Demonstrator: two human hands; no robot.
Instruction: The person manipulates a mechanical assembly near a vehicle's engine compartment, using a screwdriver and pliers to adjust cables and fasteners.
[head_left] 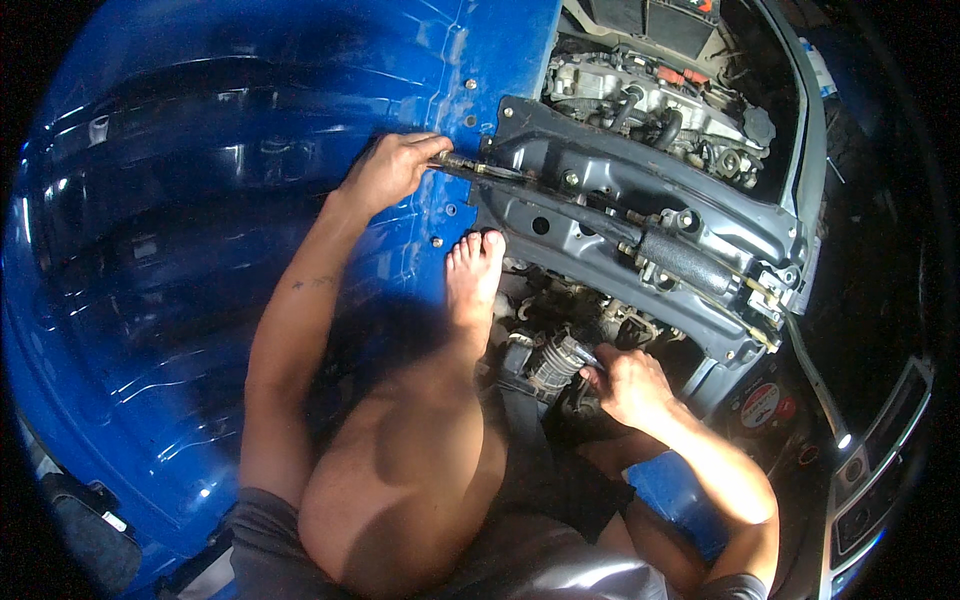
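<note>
My left hand [393,168] is pinched on the left end fitting [445,159] of a long dark rod, which lies along a dark grey metal crossmember [540,145] and runs toward a black cylinder [675,260]. My right hand [628,385] is closed on a small metal object [590,356], partly hidden by its fingers, beside a ribbed intake hose [555,365] below the crossmember. My bare foot [473,280] is up at the crossmember's lower left end, on or beside the blue panel.
A large blue body panel [170,250] with bolt holes fills the left. Engine parts [660,110] and a black battery-like box [665,20] show above the crossmember. A slim rod [815,375] and a metal panel with cut-outs [880,450] are at the right, and a blue piece [670,490] lies below.
</note>
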